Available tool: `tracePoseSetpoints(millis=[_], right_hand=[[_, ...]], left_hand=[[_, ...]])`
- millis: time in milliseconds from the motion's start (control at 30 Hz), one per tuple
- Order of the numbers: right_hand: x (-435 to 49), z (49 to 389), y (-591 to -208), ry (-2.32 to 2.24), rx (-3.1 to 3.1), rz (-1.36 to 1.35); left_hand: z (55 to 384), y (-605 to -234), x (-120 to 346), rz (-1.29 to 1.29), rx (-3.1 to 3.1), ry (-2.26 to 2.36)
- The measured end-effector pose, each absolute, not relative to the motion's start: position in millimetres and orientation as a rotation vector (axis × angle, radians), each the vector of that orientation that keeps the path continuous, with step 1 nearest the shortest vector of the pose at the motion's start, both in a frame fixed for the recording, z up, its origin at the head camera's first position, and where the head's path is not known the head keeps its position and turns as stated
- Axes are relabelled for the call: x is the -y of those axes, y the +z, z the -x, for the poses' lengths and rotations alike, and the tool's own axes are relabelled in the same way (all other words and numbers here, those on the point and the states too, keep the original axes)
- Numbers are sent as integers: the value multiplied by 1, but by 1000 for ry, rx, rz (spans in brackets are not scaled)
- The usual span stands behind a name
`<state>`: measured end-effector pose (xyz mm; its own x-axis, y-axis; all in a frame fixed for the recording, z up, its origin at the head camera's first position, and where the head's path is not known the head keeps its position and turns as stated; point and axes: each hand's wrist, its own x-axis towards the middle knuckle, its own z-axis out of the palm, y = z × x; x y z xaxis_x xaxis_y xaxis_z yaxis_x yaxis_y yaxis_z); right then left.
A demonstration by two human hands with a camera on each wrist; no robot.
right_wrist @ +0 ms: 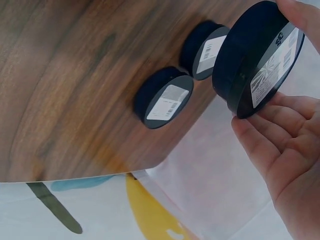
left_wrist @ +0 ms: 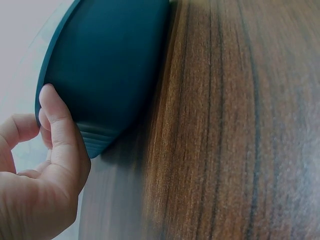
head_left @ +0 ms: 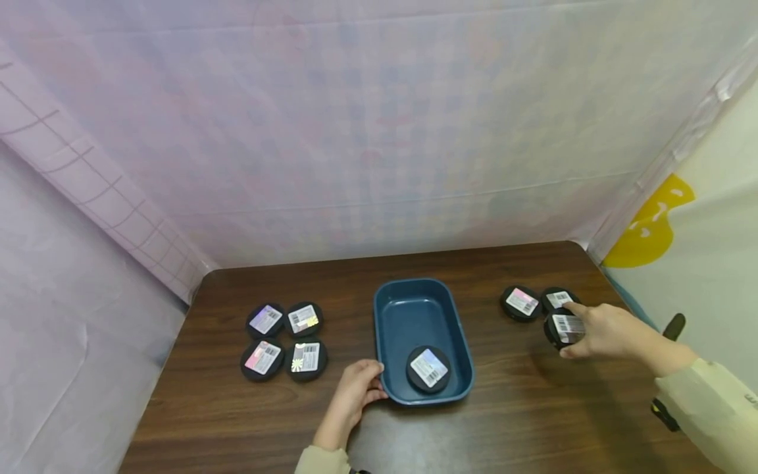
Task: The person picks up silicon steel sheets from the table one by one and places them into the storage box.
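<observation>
My right hand (head_left: 612,334) grips a flat round black container (head_left: 561,328) with a white barcode label, between thumb and fingers. In the right wrist view this held container (right_wrist: 257,60) is tilted and raised off the table, with the fingertips at its rim. Two similar containers (head_left: 522,302) rest on the table beside it, one partly hidden behind it in the head view. My left hand (head_left: 354,390) pinches the near left edge of a blue rectangular tray (head_left: 414,316). Inside the tray, near its front end, lies one black container (head_left: 429,369), label up.
Several more labelled black containers (head_left: 266,321) sit grouped on the left of the brown wooden table (head_left: 195,408). Patterned cloth (head_left: 379,131) hangs along the back and sides, right at the table's edges.
</observation>
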<state>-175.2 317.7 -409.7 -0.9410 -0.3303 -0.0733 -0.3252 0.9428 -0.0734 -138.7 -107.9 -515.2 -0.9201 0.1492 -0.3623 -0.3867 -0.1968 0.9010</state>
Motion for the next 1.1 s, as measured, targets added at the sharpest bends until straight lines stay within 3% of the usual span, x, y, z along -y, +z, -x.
tracePoseSetpoints(millis=[1100], right_hand=[[-272,177,-393,-137,-3029,643]], left_hand=[[137,-513,107,256,-1740,2188]])
